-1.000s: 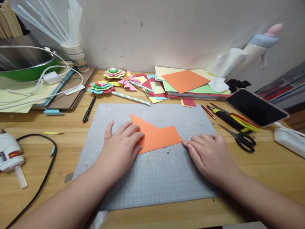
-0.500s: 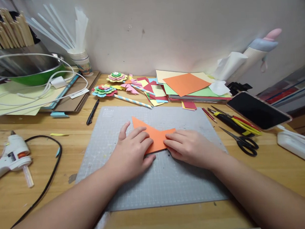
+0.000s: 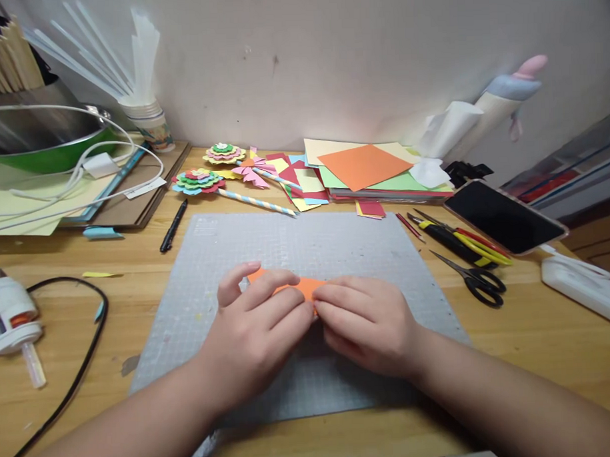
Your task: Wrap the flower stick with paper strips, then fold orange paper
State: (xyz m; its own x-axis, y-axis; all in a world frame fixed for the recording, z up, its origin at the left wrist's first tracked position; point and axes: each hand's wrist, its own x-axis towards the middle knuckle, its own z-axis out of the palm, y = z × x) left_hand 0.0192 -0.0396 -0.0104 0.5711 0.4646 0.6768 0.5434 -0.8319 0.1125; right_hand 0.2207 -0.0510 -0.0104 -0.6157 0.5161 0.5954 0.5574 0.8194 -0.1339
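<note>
A folded piece of orange paper lies on the grey cutting mat, mostly covered by my hands. My left hand rests on its left part with the fingers pressed down over it. From the right, my right hand meets it, fingertips pinching the paper's edge at the middle. Only a small strip of orange shows between and above the fingers.
Black scissors, a knife and pens and a phone lie right of the mat. A stack of coloured paper, paper flowers and a black pen are behind. A glue gun with its cable sits left.
My right hand slid left from the paper's right corner to meet the left hand. The orange paper has been folded smaller and drawn nearer, so most of it is now covered.
</note>
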